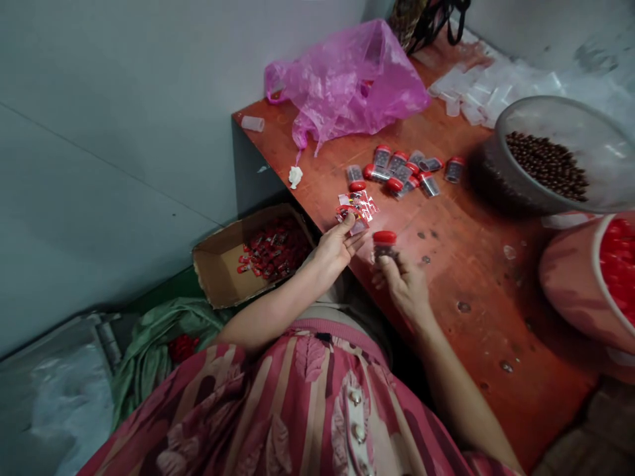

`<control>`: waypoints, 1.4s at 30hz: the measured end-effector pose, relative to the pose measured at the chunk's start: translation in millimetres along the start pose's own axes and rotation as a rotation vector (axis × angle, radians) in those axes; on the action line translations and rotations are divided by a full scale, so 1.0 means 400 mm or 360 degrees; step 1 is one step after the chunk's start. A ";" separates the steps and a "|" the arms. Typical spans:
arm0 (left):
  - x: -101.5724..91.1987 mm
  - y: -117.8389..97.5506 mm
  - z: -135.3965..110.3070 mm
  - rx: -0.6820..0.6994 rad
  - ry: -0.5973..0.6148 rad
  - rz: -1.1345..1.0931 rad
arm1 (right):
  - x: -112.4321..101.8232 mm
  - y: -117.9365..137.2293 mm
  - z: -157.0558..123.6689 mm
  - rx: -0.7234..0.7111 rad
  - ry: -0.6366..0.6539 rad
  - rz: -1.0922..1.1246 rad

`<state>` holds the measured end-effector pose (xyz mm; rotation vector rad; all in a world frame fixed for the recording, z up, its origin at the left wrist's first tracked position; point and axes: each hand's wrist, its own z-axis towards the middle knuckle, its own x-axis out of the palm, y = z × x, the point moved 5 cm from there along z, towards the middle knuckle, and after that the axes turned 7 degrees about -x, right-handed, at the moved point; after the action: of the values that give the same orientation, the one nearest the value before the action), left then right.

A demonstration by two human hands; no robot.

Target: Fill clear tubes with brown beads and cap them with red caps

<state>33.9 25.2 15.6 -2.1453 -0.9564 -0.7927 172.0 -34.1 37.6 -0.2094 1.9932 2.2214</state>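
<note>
Between the thumb and fingers of my left hand [337, 250] are small shiny red printed wrappers [360, 210], held over the table's near edge. My right hand [404, 284] grips a small clear container with a red cap [384, 239], cap upward and dark contents inside. The container is close to the fingertips of my left hand. Just beyond, on the table, lies a loose group of similar red-capped containers [399, 177] filled with dark beads. One more red-capped container [356, 177] stands apart, cap down, right behind the wrappers.
A pink plastic bag [352, 79] lies on the red table [476, 357]. To the right are a bowl of brown balls [546, 165], a pink tub [570, 277] of red caps and a pile of clear containers [486, 92]. Below left sits a cardboard box [218, 264] of red-capped pieces.
</note>
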 end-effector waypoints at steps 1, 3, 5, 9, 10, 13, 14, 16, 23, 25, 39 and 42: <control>0.003 0.005 -0.001 -0.0005 0.0010 0.0005 | 0.027 0.000 -0.016 -0.0002 0.0003 0.0020; 0.011 0.013 -0.006 -0.0002 0.0025 0.0017 | 0.056 -0.004 -0.029 0.0000 -0.0017 -0.0001; 0.020 0.021 -0.015 0.0031 0.0047 0.0038 | 0.065 -0.009 -0.027 0.0010 -0.0045 -0.0006; 0.039 0.030 -0.039 0.0147 0.0147 0.0177 | 0.062 -0.015 -0.020 -0.0013 -0.0058 0.0007; 0.042 0.031 -0.045 0.0177 0.0183 0.0219 | 0.062 -0.016 -0.020 -0.0018 -0.0047 0.0012; 0.049 0.033 -0.057 0.0239 0.0314 0.0346 | 0.062 -0.022 -0.022 -0.0003 -0.0004 0.0092; 0.050 0.033 -0.058 0.0248 0.0351 0.0391 | 0.062 -0.024 -0.023 -0.0001 -0.0007 0.0124; 0.049 0.034 -0.056 0.0248 0.0400 0.0479 | 0.058 -0.028 -0.023 -0.0021 -0.0042 0.0118; 0.039 0.032 -0.039 0.0186 0.0408 0.0719 | 0.041 -0.025 -0.022 -0.0171 -0.0162 -0.0190; 0.041 0.030 -0.040 0.0147 0.0471 0.0868 | 0.049 -0.032 -0.020 -0.0071 -0.0069 0.0076; 0.045 0.033 -0.054 0.0059 0.0522 0.0984 | 0.074 -0.030 -0.014 0.0163 0.0022 0.0595; 0.043 0.037 -0.060 0.0030 0.0581 0.1041 | 0.067 -0.021 -0.012 0.0038 -0.0064 0.0360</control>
<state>49.1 6.3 37.9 -2.0106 -0.0559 -0.7840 147.4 -37.6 23.6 0.0671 2.1148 2.3093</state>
